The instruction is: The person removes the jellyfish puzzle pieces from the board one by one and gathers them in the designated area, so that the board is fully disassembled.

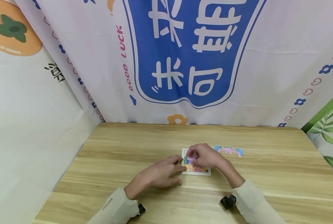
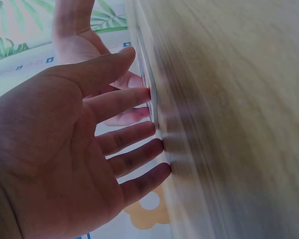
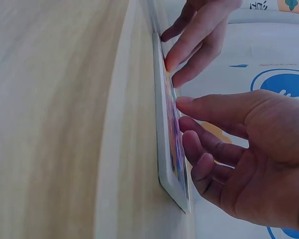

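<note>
1. Over the frame (image 1: 195, 173): right hand (image 1: 205, 155), thumb and fingers curved close about a pink piece (image 1: 191, 160); whether they pinch it cannot be told.
2. At the frame's left edge: left hand (image 1: 164, 172), fingers extended, touching.
3. Within the frame, near side: yellow-pink section (image 1: 195, 168).
4. Beyond the right hand: loose pieces (image 1: 228, 150) on the table (image 1: 121, 152).

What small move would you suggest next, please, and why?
Probably ease the purple-pink piece down into the puzzle tray: the right hand holds it over the tray, the left hand touches the rim, and other pieces lie outside.
</note>
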`<state>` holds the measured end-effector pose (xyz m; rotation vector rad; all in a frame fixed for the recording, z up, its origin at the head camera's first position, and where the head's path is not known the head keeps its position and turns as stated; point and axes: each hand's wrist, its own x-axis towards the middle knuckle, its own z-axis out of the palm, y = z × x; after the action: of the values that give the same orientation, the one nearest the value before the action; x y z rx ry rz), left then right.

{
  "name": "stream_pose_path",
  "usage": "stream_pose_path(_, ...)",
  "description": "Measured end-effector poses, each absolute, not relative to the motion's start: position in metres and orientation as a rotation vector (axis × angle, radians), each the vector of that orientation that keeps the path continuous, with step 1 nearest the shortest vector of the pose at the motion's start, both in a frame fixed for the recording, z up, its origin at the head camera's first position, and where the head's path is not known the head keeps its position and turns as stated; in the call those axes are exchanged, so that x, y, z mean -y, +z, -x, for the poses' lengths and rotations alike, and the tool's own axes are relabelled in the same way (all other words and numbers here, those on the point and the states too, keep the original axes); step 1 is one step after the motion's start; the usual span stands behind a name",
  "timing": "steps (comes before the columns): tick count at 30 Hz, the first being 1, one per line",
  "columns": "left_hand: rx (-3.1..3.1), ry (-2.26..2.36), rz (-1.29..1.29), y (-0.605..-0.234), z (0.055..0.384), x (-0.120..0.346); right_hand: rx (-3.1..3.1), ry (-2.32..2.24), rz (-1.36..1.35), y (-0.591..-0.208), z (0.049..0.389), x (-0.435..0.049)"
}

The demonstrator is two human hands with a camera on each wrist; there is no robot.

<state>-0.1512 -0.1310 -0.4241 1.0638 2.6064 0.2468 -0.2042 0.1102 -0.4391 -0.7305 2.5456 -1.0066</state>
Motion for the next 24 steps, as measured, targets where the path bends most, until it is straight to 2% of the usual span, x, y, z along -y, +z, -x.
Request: stream_pose_path(24,-2.59,0.272,-1.086,-0.4276,0.1566,0.133,-2.546,-1.068,0.689,-0.4441,0.2048,-0.1058)
